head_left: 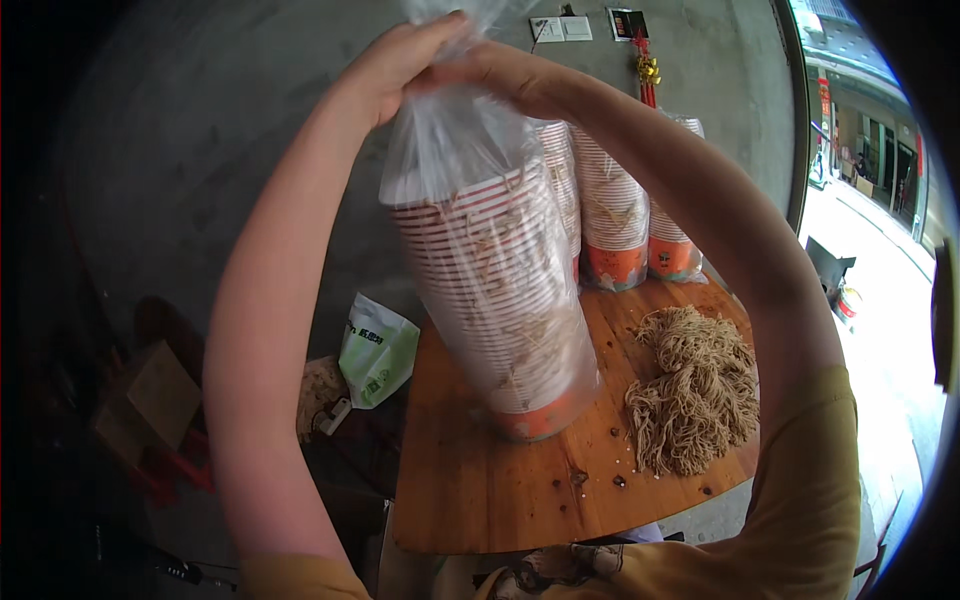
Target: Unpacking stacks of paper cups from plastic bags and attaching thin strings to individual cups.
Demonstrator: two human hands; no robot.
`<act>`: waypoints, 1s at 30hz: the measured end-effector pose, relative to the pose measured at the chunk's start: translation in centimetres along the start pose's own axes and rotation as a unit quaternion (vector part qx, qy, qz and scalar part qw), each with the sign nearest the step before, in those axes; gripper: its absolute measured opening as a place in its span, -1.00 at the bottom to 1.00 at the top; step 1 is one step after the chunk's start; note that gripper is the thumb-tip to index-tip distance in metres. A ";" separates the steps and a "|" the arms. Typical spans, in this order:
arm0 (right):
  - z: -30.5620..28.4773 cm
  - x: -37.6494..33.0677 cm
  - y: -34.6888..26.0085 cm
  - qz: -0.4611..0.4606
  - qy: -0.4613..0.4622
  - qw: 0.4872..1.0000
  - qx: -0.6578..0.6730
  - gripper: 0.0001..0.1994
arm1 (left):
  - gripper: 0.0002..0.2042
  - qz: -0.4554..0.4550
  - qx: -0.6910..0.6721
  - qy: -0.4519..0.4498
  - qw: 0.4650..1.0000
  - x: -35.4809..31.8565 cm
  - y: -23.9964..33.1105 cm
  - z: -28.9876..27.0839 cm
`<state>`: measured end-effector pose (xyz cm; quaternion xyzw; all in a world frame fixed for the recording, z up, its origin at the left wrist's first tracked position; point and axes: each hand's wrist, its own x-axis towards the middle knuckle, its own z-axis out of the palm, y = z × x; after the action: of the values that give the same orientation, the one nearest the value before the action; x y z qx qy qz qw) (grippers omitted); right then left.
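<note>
A tall stack of nested paper cups (490, 290) stands in a clear plastic bag (465, 140) on the wooden table (470, 505). The white, red-striped rims are up, and the lowest cup shows an orange base. Both my arms reach up to the bag's neck, above the stack. My left hand (400, 62) is closed round the gathered plastic. From the other side my right hand (490, 78) grips the same neck, slightly blurred, its fingertips partly hidden. The stack leans a little to the left at its top.
Several more bagged cup stacks (612, 215) stand at the table's back, by the grey wall. A heap of tan strings (695, 395) lies on the right. Left of the table are a green-and-white bag (377, 350) and a cardboard box (165, 395). An open doorway is at far right.
</note>
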<state>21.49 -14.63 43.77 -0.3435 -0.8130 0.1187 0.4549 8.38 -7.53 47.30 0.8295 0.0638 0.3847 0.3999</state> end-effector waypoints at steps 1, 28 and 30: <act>0.2 0.5 0.1 -0.007 0.026 0.998 0.051 -0.52 | -0.44 -0.010 0.072 -0.031 0.997 0.8 0.5 -0.9; 2.6 5.1 1.4 0.166 0.053 0.966 -0.190 -0.36 | -0.63 -0.204 -0.135 -0.041 0.969 -4.7 -5.6 1.1; 1.9 6.4 2.9 0.139 0.053 0.956 -0.254 -0.31 | -0.66 -0.196 -0.155 -0.037 0.967 -4.6 -4.8 1.9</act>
<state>18.96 -8.00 45.48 -0.5629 -0.7355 -0.0475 0.3741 7.44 -7.36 40.45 0.7423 0.1498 0.2726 0.5935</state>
